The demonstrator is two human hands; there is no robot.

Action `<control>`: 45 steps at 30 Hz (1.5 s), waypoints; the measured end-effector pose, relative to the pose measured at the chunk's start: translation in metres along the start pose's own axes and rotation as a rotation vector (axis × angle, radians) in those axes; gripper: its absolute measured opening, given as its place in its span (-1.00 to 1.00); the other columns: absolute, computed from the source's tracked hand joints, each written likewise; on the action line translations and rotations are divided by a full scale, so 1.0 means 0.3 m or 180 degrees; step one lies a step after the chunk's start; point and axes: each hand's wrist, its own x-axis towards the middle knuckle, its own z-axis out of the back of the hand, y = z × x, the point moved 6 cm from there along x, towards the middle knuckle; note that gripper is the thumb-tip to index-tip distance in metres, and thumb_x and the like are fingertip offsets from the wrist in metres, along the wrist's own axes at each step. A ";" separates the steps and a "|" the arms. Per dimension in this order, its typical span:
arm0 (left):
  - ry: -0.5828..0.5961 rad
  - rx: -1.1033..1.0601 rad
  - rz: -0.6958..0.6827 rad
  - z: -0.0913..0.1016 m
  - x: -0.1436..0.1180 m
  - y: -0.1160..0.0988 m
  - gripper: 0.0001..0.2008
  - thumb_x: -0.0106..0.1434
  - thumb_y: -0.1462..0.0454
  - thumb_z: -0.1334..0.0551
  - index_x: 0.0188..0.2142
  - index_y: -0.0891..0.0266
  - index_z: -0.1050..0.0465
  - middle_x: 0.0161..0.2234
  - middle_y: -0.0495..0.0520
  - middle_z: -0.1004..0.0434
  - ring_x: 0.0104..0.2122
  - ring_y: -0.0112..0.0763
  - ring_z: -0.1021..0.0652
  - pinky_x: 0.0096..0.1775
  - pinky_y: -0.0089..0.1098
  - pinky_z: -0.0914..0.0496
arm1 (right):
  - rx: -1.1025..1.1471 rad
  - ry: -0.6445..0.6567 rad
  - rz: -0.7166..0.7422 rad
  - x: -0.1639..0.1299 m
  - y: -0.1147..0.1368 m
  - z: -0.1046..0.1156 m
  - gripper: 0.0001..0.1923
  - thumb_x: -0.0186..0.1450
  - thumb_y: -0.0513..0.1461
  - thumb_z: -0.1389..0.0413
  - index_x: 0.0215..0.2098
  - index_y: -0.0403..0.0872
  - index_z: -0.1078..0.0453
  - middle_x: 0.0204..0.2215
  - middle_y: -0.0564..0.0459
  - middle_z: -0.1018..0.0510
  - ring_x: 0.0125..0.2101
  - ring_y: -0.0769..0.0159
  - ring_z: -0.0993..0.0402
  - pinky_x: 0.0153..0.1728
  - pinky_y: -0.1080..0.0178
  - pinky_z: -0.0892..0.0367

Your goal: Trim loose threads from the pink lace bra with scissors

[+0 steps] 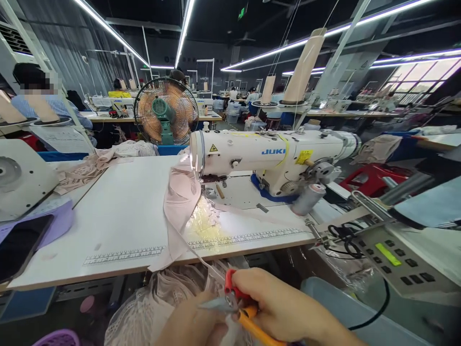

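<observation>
Snips gripped in right hand, blades pointing left, long axis near-horizontal.

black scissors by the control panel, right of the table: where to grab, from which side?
Grip the black scissors by the finger loops, coming from above. They seem to lie flat at the table edge beside the control panel, loops upward and unobstructed; the blades aren't clearly visible.

The white sewing machine bears the blue brand "JUKI" on its arm; its yellow labels are unreadable.
</observation>
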 end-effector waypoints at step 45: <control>0.0436 -0.2077 0.2989 0.016 0.026 0.087 -0.82 0.09 0.16 -0.30 -0.36 0.20 -0.44 -0.38 0.00 -0.52 -0.36 -0.37 -0.49 -0.32 -0.48 -0.38 | 0.0712 0.0397 0.0385 0.087 -0.090 0.016 -0.76 0.11 -0.32 -0.13 -0.48 -0.08 -0.07 -0.54 0.19 -0.25 -0.51 0.45 -0.15 -0.48 0.36 -0.09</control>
